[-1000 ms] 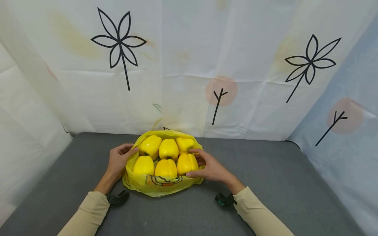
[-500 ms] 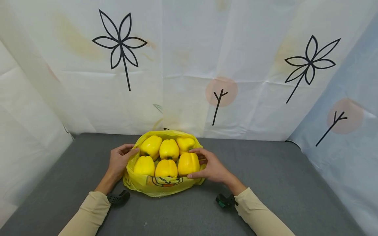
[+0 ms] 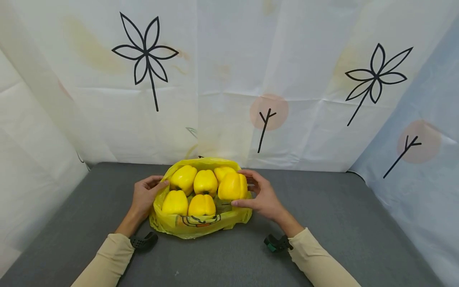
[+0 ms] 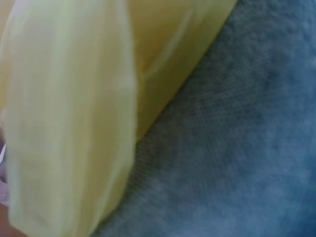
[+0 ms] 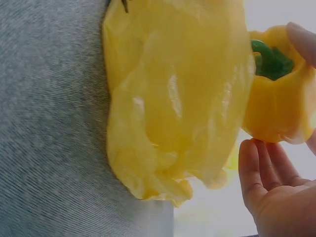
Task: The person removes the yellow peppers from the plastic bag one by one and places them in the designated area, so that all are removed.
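A yellow plastic bag (image 3: 201, 231) stands wide-mouthed on the grey table, with several yellow bell peppers (image 3: 203, 205) inside. My left hand (image 3: 144, 195) pinches the bag's left rim between thumb and fingers. In the left wrist view the bag's thin side (image 4: 74, 118) fills much of the picture, and the fingers are mostly out of sight. My right hand (image 3: 263, 195) grips one bell pepper (image 3: 233, 186) at the bag's right side, raised above the others. From the right wrist, that pepper's green stem (image 5: 271, 61) shows, with thumb and fingers around its body.
The grey table (image 3: 344, 223) reaches out on both sides of the bag. Behind it hangs a white cloth backdrop (image 3: 222, 52) with printed flowers, and more cloth (image 3: 28, 143) closes the left side. Dark wrist straps (image 3: 144, 240) sit on both wrists.
My right hand has lifted the front right bell pepper up out of its place and slightly right, leaving a gap in the front row. My left hand stays at the bag's rim.
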The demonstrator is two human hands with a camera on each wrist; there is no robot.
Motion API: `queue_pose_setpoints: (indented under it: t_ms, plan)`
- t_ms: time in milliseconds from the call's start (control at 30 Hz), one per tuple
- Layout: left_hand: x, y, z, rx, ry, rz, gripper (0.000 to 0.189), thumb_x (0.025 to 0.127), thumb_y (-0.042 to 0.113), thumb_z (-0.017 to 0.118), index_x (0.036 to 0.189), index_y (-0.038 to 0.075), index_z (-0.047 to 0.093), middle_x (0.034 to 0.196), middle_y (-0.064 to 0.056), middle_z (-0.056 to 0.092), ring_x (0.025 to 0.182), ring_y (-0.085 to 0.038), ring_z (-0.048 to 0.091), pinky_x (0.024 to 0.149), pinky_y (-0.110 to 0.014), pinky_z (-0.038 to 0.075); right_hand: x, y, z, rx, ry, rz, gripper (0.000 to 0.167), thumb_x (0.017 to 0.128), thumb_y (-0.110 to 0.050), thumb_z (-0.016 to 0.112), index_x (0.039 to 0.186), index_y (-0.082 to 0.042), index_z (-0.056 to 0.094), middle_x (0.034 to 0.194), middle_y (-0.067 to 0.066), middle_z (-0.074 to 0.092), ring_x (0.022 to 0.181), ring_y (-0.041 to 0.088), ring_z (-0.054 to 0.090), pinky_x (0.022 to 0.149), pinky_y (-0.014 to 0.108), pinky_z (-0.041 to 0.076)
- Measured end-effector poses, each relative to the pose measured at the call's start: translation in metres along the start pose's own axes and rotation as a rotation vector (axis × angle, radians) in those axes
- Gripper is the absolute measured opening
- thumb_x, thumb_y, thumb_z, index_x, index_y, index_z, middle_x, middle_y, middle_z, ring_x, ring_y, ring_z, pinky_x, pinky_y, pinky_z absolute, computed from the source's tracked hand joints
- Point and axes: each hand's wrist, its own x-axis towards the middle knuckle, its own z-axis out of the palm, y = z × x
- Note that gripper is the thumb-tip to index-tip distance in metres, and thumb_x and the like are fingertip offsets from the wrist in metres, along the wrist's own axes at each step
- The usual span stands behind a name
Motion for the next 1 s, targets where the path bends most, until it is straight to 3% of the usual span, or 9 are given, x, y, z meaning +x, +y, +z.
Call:
queue_pose_setpoints:
  t_ms: [233, 600, 1000]
  plan:
    - [-0.001, 0.000, 0.000, 0.000, -0.002, -0.003, 0.035, 0.097, 0.012, 0.072, 0.115, -0.017, 0.064, 0.087, 0.007, 0.071, 0.079, -0.008, 0.067, 0.070, -0.020, 0.058, 0.001, -0.005, -0.017, -0.011, 0.061, -0.032, 0.078, 0.079, -0.003, 0.087, 0.148, -0.004, 0.048, 0.140, 0.012, 0.054, 0.121, 0.028, 0.055, 0.099, 0.041, 0.051]
    - [-0.001, 0.001, 0.000, -0.004, 0.002, -0.016, 0.037, 0.096, 0.013, 0.072, 0.116, -0.017, 0.064, 0.087, 0.006, 0.070, 0.080, -0.009, 0.066, 0.071, -0.020, 0.057, 0.001, -0.003, -0.052, -0.033, 0.166, 0.091, 0.079, 0.083, -0.003, 0.084, 0.150, -0.004, 0.043, 0.145, 0.014, 0.049, 0.126, 0.031, 0.052, 0.104, 0.038, 0.048]
    - [-0.001, 0.000, 0.000, 0.007, 0.000, -0.013, 0.037, 0.097, 0.013, 0.072, 0.118, -0.017, 0.063, 0.089, 0.008, 0.070, 0.082, -0.008, 0.067, 0.072, -0.020, 0.058, -0.002, 0.030, -0.074, -0.077, 0.236, 0.267, 0.081, 0.086, -0.010, 0.083, 0.154, -0.005, 0.039, 0.145, 0.021, 0.047, 0.125, 0.039, 0.053, 0.103, 0.050, 0.047]
